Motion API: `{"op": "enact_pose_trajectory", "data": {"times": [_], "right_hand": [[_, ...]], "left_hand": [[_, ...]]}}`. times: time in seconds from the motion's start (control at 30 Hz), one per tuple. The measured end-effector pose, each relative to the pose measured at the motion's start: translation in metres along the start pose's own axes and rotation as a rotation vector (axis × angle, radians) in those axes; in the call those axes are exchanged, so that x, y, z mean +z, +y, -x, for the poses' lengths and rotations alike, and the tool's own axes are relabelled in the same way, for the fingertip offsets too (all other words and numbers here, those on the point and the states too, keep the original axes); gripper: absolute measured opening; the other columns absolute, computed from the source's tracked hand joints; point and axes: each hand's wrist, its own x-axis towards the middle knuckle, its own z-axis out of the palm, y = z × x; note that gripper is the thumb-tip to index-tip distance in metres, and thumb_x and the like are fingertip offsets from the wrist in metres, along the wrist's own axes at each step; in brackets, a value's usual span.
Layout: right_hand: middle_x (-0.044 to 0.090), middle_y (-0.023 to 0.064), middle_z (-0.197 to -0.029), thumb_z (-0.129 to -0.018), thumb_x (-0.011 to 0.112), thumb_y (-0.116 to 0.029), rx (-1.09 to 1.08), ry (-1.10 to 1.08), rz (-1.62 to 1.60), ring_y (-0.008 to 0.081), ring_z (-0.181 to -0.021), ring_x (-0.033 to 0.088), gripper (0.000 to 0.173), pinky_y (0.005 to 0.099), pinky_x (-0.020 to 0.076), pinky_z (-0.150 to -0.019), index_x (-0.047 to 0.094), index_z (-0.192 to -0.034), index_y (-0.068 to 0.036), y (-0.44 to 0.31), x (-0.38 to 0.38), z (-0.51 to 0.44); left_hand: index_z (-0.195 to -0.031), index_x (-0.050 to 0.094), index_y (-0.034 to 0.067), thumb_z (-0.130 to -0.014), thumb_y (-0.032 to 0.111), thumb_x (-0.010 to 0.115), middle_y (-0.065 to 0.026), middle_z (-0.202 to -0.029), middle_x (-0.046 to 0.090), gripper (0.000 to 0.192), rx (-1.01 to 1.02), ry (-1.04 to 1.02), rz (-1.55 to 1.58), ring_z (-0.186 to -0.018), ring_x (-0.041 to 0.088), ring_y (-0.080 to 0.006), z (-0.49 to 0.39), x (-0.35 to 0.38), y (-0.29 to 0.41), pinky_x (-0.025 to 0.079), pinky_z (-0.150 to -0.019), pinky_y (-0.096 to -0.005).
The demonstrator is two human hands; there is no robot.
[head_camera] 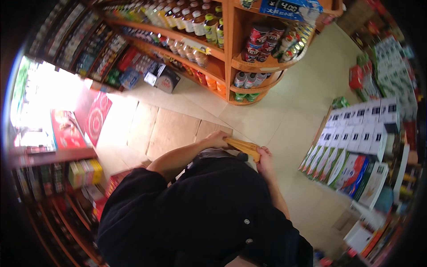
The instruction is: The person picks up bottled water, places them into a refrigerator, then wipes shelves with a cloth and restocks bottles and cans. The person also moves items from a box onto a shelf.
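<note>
A yellow, creased strip of thin material [245, 147], cloth or plastic, is stretched between my two hands in front of my waist. My left hand [217, 139] grips its left end. At the other end, my right hand [265, 158] pinches the lower right corner. Just behind the strip, the dark front of my shirt [213, 193] partly hides what is at my waist.
Ahead stands a wooden shelf unit [228, 50] with bottled drinks and rounded end shelves of cans. Flattened cardboard [173, 128] lies on the tiled floor [267, 123]. Stacked white boxes [357, 126] rise at right. A low shelf [55, 157] holds packages at left.
</note>
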Motion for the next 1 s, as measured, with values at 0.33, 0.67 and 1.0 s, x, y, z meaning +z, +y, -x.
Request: {"op": "enact_pose_trajectory", "data": {"times": [0.33,0.67,1.0], "right_hand": [[0.071,0.0115,-0.109,-0.096,0.064,-0.024,0.507,-0.303,0.637,0.0211,-0.088,0.069,0.024,0.0295,0.0533,-0.074,0.062,-0.115,-0.010,-0.067,-0.038,-0.032],[0.071,0.0072,-0.092,-0.097,0.063,-0.028,0.433,-0.370,1.011,0.0195,-0.081,0.067,0.019,0.0323,0.0534,-0.066,0.063,-0.101,-0.010,0.027,-0.093,-0.053],[0.071,0.0066,-0.090,-0.097,0.064,-0.028,0.392,-0.546,1.430,0.0192,-0.075,0.068,0.017,0.0294,0.0525,-0.061,0.064,-0.101,-0.011,0.103,0.048,-0.002]], "left_hand": [[-0.126,0.066,0.003,-0.097,0.024,0.068,-0.0021,-0.105,0.071,0.036,-0.148,0.413,1.223,-0.089,0.067,-0.0115,0.116,0.099,0.056,0.054,-0.077,-0.0281],[-0.114,0.071,0.004,-0.103,0.038,0.060,0.0004,-0.103,0.072,0.037,0.342,1.206,1.566,-0.095,0.064,-0.0092,0.256,0.066,0.002,0.049,-0.091,-0.0277],[-0.128,0.061,-0.003,-0.105,0.032,0.055,-0.0089,-0.118,0.070,0.042,0.702,2.011,1.234,-0.108,0.066,-0.0155,0.569,0.076,-0.080,0.050,-0.097,-0.0306]]}}
